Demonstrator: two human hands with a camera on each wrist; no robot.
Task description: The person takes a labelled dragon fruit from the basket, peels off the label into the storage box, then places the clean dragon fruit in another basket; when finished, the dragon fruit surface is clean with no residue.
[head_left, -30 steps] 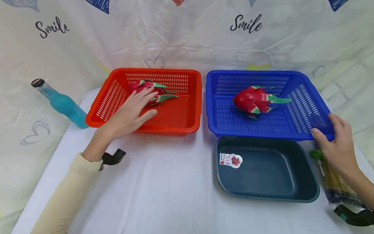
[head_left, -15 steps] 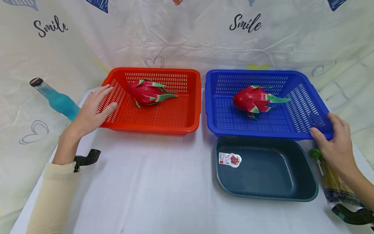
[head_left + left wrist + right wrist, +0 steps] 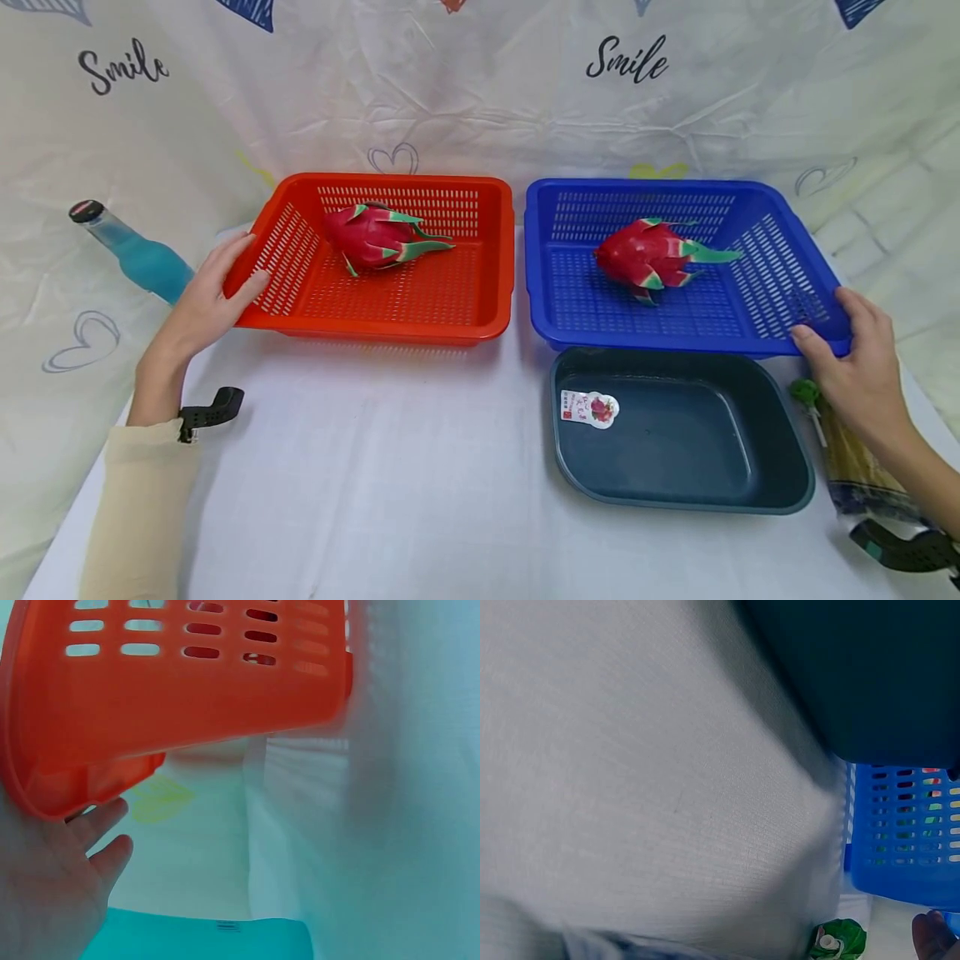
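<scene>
A red slotted plastic basket (image 3: 480, 329) holds a pink dragon fruit (image 3: 367, 237) with green-tipped scales. My left hand (image 3: 201, 304) grips its left rim, thumb over the edge and fingers around the outside. In the left wrist view, those fingertips (image 3: 105, 821) show beneath the rim. On the right, a matching blue basket (image 3: 555, 329) has another dragon fruit (image 3: 637, 254) lying in it. My right hand (image 3: 866, 379) holds that basket's front right corner, thumb at the inner side and fingers outside. Only a bit of this hand appears in the right wrist view.
A bottle of blue liquid (image 3: 150, 262) stands left of the red basket, partly behind my left hand. A dark green tub (image 3: 660, 450) with a sticker sits before the blue basket. Beside it lie a green-headed stick (image 3: 806, 392) and a yellowish packet (image 3: 862, 475) under my right forearm.
My left hand has moved left from over the dragon fruit in the red basket and taken hold of the basket's left rim. My right hand keeps its hold on the blue basket.
</scene>
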